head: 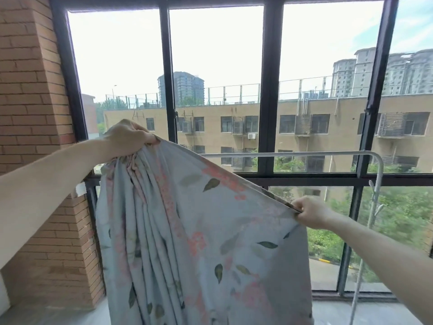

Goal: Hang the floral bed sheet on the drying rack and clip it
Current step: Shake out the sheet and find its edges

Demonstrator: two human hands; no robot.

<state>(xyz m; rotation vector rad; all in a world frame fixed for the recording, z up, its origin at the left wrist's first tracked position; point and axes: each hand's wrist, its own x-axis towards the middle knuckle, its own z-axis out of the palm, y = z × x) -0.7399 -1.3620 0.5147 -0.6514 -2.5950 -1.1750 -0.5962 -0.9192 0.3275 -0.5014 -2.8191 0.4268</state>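
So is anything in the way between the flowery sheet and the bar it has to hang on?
Nothing visible is. The left hand and right hand hold the floral sheet up in front of the drying rack's top bar, with only open air between them. The bar's left part is hidden behind the sheet.

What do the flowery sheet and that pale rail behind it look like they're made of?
The floral bed sheet looks like thin woven cloth, probably cotton or a blend: matte, it gathers into soft narrow folds under the left hand. The drying rack seems to be metal tubing with a smooth pale coating: slim, round, bent cleanly at its corner.
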